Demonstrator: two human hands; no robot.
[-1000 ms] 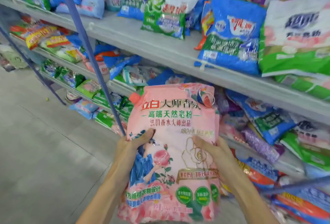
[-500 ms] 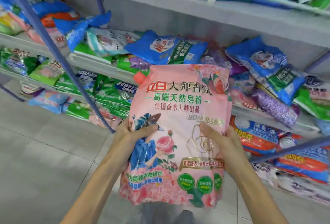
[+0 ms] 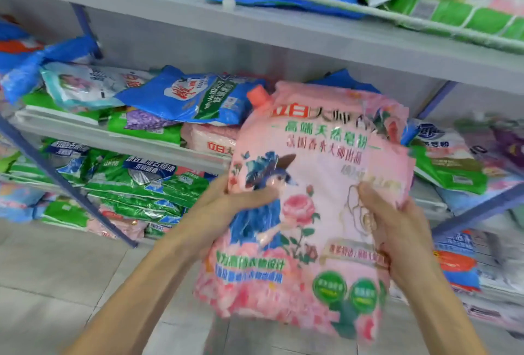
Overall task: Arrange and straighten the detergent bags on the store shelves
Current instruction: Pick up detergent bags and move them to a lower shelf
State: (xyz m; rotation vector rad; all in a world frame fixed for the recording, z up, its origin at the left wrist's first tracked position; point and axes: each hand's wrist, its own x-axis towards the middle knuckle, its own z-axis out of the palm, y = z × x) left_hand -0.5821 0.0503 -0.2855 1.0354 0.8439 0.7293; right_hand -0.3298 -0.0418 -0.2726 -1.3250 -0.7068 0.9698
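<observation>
A large pink detergent bag (image 3: pixel 317 173) with a rose print and an orange corner cap is held upright in front of the middle shelf (image 3: pixel 136 142). My left hand (image 3: pixel 226 207) grips its left edge, thumb across the front. My right hand (image 3: pixel 394 230) grips the right edge, thumb on the front. Behind the bag, blue (image 3: pixel 192 94), green and pink bags (image 3: pixel 207 139) lie in loose heaps on the middle shelf.
A grey upper shelf (image 3: pixel 283 31) with a white wire rail carries blue and green bags overhead. A slanted blue frame bar (image 3: pixel 65 187) crosses at the left. Lower shelves hold green bags (image 3: pixel 136 184) and orange-blue bags (image 3: pixel 456 264). Grey tiled floor (image 3: pixel 56 284) lies below left.
The view has dropped from the top shelf to the middle shelves and come closer. The pink bag, still held by both hands, has moved forward and right toward the middle shelf.
</observation>
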